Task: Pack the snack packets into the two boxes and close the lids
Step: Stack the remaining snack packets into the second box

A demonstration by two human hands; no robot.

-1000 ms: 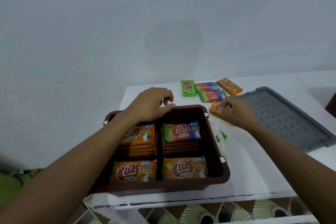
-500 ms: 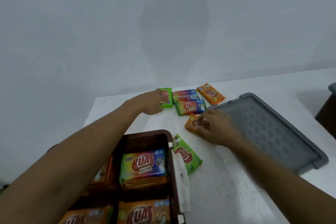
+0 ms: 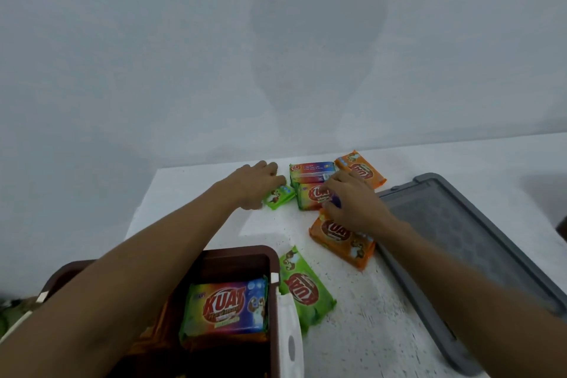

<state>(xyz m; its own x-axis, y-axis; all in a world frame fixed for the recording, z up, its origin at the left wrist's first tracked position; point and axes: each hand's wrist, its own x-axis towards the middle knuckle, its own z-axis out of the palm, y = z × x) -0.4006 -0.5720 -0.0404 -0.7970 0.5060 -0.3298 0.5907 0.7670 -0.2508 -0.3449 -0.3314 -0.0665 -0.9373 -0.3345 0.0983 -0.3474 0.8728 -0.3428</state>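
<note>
- Grey lid point(image 3: 460, 239): flat on the white table point(image 3: 368, 331), set aside to leave room for packing.
- Brown box point(image 3: 242, 250): near edge, open, partly filled with glossy packets point(image 3: 227, 307).
- Left hand point(image 3: 254, 184): curled round a small green packet point(image 3: 277, 199) at the far side.
- Right hand point(image 3: 352, 202): pinching the rainbow packet point(image 3: 311, 196), ready for lifting.

— How many packets lie on the table point(image 3: 352, 331)?
— Six: two green packets point(image 3: 276, 199) point(image 3: 306, 288), two orange packets point(image 3: 365, 169) point(image 3: 340, 239), two rainbow packets point(image 3: 308, 169) point(image 3: 313, 195).
— And besides?
— One brown box point(image 3: 239, 250), one grey lid point(image 3: 460, 239).
</note>
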